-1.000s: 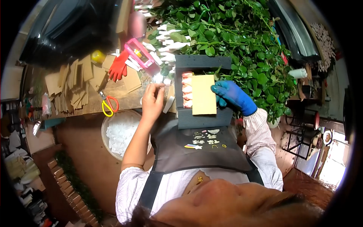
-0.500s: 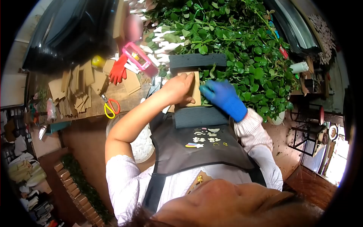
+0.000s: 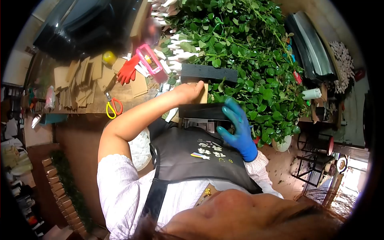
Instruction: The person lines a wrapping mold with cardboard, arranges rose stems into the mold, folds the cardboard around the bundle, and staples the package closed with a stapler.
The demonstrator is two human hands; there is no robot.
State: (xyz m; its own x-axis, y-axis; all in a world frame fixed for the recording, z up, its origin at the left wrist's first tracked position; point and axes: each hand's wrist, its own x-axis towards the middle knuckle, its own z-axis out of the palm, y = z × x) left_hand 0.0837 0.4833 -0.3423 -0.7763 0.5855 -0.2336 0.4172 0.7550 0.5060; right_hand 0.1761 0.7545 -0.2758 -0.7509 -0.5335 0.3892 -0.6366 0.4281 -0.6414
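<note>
My bare left hand (image 3: 189,93) lies over a brown cardboard piece (image 3: 205,94), its fingers curled at the card; part of the grip is hidden. The card sits between two dark panels. The far one, a ribbed panel (image 3: 209,73), lies beyond my left hand. The near panel (image 3: 202,111) is tilted up on edge, its ribbed face out of sight. My right hand (image 3: 239,132), in a blue glove, is at the near panel's right end with thumb and fingers apart. Whether it touches the panel I cannot tell. Leafy green stems (image 3: 248,52) are heaped beyond and to the right.
At left on the wooden table lie cardboard pieces (image 3: 82,82), yellow-and-red-handled scissors (image 3: 113,109), a red glove (image 3: 128,71) and a pink frame (image 3: 151,64). White-wrapped ends (image 3: 180,50) stick out of the leaves. A white tub (image 3: 140,150) stands below the table edge.
The near panel has gone from lying flat, ribs up, to standing tilted. My right hand has moved from the leaves towards me, fingers spreading. My left hand stays at the card.
</note>
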